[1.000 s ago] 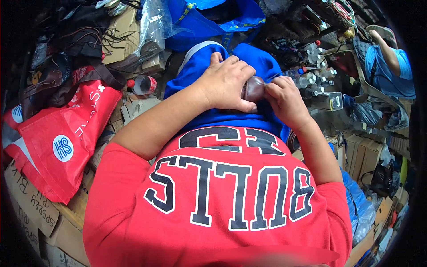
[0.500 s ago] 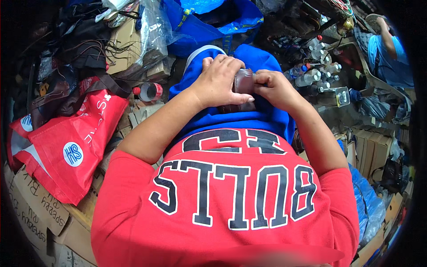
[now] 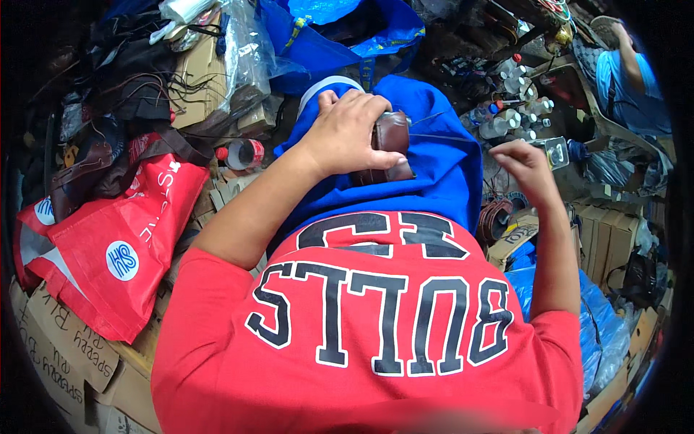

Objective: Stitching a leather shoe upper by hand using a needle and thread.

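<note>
Your left hand (image 3: 347, 136) curls around the brown leather piece (image 3: 392, 136) on your blue shorts (image 3: 441, 170); your right hand (image 3: 526, 168), fingertips together, seems to pinch the taut thread (image 3: 441, 137). The leather looks light, smooth, fairly stiff; grip its sides, clear of the thread.

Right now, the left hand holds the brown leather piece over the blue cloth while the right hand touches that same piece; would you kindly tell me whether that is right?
Not quite: the right hand is apart from the brown leather piece, out to its right, as the head view shows. The left hand does hold the piece over the blue cloth.
</note>
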